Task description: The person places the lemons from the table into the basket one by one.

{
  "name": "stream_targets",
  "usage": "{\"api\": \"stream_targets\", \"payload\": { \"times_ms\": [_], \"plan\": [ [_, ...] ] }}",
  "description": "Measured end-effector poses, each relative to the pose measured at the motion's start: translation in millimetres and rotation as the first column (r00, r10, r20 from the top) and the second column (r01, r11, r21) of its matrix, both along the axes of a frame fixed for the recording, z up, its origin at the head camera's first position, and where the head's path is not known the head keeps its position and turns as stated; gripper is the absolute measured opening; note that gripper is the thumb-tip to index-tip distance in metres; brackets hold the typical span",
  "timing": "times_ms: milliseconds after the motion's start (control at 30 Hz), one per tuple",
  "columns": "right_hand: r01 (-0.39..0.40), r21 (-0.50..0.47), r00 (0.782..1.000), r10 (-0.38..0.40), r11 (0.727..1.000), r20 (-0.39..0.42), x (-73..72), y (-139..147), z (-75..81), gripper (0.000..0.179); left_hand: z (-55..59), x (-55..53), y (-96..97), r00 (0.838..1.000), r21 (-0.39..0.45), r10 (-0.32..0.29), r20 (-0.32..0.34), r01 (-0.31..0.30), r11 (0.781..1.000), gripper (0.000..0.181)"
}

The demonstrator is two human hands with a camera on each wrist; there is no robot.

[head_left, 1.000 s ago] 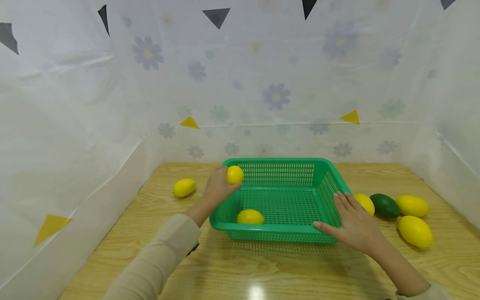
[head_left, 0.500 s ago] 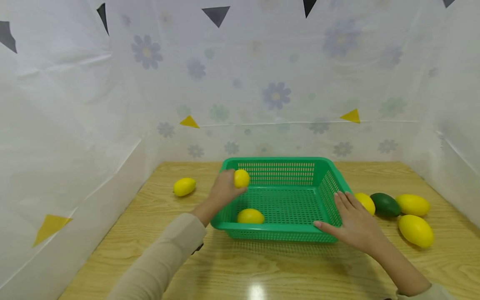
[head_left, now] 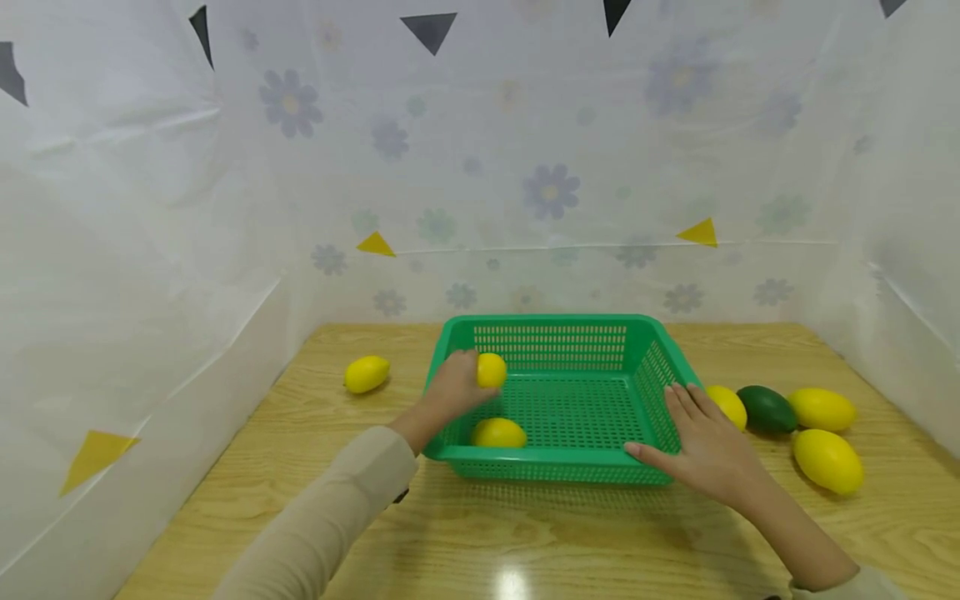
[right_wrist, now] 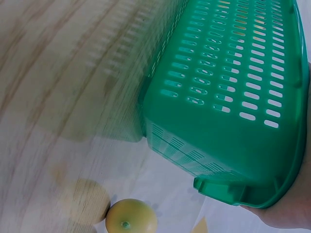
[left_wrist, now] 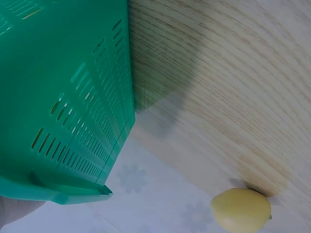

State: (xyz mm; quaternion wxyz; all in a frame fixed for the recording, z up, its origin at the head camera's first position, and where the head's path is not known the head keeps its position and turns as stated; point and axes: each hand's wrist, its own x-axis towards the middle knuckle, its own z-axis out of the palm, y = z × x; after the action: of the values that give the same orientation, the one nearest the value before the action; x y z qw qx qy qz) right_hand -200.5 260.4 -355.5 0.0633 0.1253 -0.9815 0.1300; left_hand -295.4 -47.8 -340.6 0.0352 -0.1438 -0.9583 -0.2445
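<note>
A yellow lemon (head_left: 492,371) is gripped in my left hand (head_left: 450,390), lowered inside the left part of a green slotted plastic basket (head_left: 540,455). Another lemon (head_left: 499,433) lies on the basket floor at the front left, just below that hand. My right hand (head_left: 708,454) rests on the basket's front right corner, fingers straight over the right rim and thumb along the front rim. In the left wrist view the basket wall (left_wrist: 48,77) hides the held lemon. The right wrist view shows part of the right hand (right_wrist: 286,208) at the rim.
One lemon (head_left: 367,374) lies on the wooden table (head_left: 525,533) left of the basket. To the right are a dark green avocado-shaped fruit (head_left: 767,409) and three yellow ones, the nearest (head_left: 726,406) beside the basket wall. White patterned sheets (head_left: 480,167) enclose the table.
My left hand has moved right and down with the lemon, from the basket's left rim to lower inside it. The right hand and the basket have stayed put.
</note>
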Motion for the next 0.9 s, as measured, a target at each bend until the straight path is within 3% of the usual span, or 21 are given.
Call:
{"api": "stream_targets", "payload": {
  "times_ms": [200, 433, 667, 900],
  "plan": [
    [0.001, -0.001, 1.000, -0.001, 1.000, -0.002, 0.1, -0.5, 0.4, 0.099, -2.3, -2.0, 0.0, 0.996, -0.013, -0.045, 0.075, 0.046, 0.999, 0.046],
    [0.000, -0.002, 1.000, 0.000, 1.000, -0.003, 0.1, -0.4, 0.3, 0.099, -3.8, -4.3, 2.9, 0.993, -0.140, -0.067, 0.095, 0.080, 0.987, 0.058],
    [0.001, 0.002, 1.000, -0.001, 1.000, -0.013, 0.1, 0.0, -0.8, 0.098, -8.8, -7.9, 6.6, 0.988, -0.145, -0.047, 0.146, 0.068, 0.987, 0.045],
    [0.003, 0.003, 1.000, -0.002, 1.000, -0.014, 0.5, 0.0, -1.2, 0.098, -11.7, -9.9, 8.3, 0.990, -0.200, -0.051, 0.134, 0.077, 0.977, 0.039]
  ]
}}
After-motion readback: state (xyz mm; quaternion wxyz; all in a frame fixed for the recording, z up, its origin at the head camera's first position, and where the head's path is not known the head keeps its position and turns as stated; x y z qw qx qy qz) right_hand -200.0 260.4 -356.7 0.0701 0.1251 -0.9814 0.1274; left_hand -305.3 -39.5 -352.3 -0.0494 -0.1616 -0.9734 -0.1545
